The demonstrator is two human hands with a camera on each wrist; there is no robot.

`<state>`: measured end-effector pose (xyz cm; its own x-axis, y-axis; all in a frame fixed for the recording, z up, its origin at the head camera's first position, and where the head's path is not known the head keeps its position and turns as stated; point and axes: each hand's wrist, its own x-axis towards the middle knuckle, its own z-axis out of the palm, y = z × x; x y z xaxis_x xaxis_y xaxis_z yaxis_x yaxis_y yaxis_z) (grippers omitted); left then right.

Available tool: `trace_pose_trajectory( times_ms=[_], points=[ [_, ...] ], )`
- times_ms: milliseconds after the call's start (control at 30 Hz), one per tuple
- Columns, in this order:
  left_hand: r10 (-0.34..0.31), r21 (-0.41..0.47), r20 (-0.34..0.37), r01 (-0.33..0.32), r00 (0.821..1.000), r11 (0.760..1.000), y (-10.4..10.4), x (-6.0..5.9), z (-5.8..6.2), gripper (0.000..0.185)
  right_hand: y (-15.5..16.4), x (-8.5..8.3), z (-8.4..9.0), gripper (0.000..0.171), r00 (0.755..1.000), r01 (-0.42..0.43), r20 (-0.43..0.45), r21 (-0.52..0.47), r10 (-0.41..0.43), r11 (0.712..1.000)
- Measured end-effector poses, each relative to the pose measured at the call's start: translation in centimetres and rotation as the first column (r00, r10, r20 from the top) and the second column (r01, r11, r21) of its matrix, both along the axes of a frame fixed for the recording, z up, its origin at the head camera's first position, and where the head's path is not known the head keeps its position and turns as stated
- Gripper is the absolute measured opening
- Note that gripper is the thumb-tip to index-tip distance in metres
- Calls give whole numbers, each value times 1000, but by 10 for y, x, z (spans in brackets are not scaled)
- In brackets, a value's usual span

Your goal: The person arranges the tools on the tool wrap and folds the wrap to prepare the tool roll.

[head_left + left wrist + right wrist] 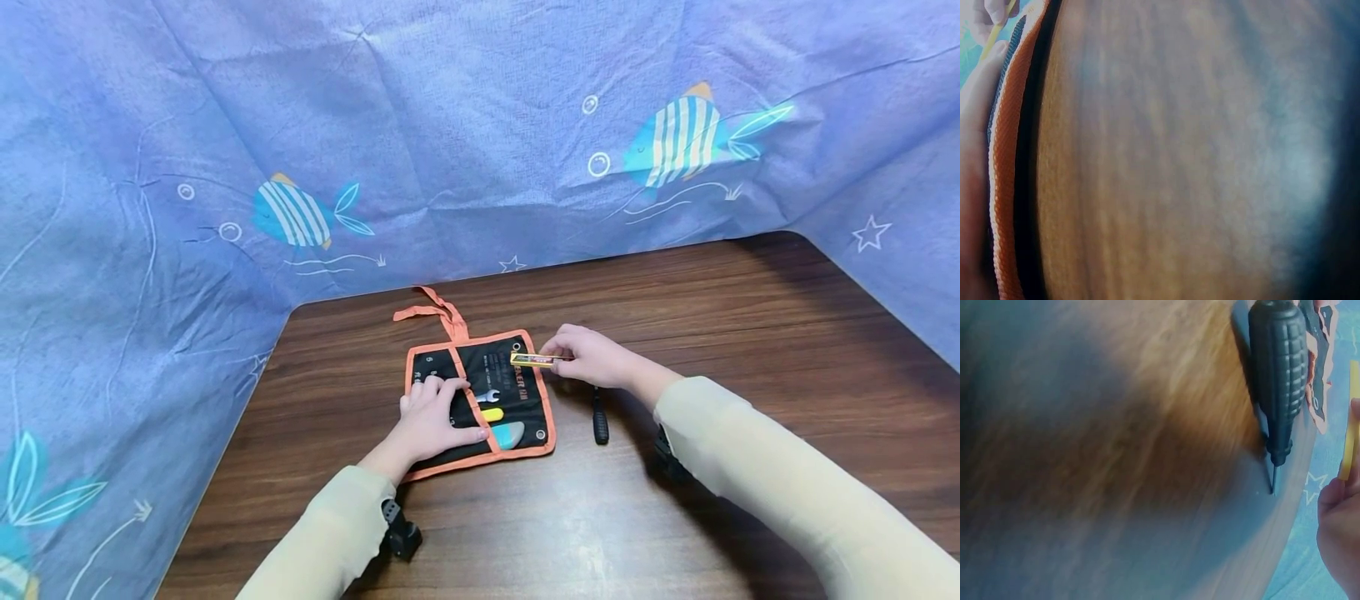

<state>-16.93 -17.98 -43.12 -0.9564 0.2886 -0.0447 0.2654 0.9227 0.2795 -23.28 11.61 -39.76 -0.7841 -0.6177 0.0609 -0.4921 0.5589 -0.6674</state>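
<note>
A black tool pouch (pixel 517 396) with orange edging lies flat on the brown wooden table (pixel 712 308). My left hand (pixel 433 417) rests flat on its left half, fingers spread beside a small wrench (pixel 487 396), a yellow tool (pixel 492 414) and a light blue tool (pixel 509 434) tucked in the pouch. My right hand (pixel 592 357) pinches a thin yellow tool (pixel 534 360) just over the pouch's upper right corner. The orange edge (pixel 1007 162) fills the left of the left wrist view. A black-handled screwdriver (pixel 1279 381) lies on the table under my right wrist.
A blue cloth with fish prints (pixel 450 142) hangs around the back and sides of the table. The pouch's orange tie straps (pixel 435 312) trail toward the back. The black screwdriver (pixel 600 421) lies just right of the pouch.
</note>
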Motion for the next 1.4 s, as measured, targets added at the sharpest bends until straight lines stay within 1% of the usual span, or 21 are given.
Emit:
trace_pose_trajectory(
  times_ms=[133, 367, 600, 667, 800, 1100, 1233, 1400],
  points=[
    [3, 5, 3, -3, 1000, 1000, -1, 0, 1, 88, -7, -1, 2, 20, 1000, -14, 1, 24, 14, 1000],
    [9, -4, -6, -9, 1000, 1000, -4, -1, -1, 87, -24, -8, 5, 21, 997, -39, -55, 112, 46, 993],
    [5, -2, 18, -5, 1000, 1000, -4, -1, 1, 88, -42, -11, 0, 20, 989, -123, -56, 189, 136, 974],
    [1, 2, 27, -1, 1000, 1000, -3, -1, 2, 88, -47, -12, -2, 20, 986, -135, -65, 200, 151, 970],
    [5, 1, 35, -5, 999, 1000, -2, -1, 4, 88, -55, -14, -4, 20, 985, -133, -83, 207, 153, 969],
    [-15, -9, 9, 15, 1000, 1000, 0, -4, 1, 87, -69, -10, -3, 20, 988, -123, -60, 248, 142, 961],
    [-11, 2, 15, 11, 1000, 1000, -2, -3, 1, 86, -74, -8, -1, 22, 985, -147, -43, 264, 164, 953],
    [-1, 24, 12, 1, 1000, 1000, -3, -1, 1, 87, -76, -8, -1, 23, 978, -188, -36, 296, 207, 937]
  ],
)
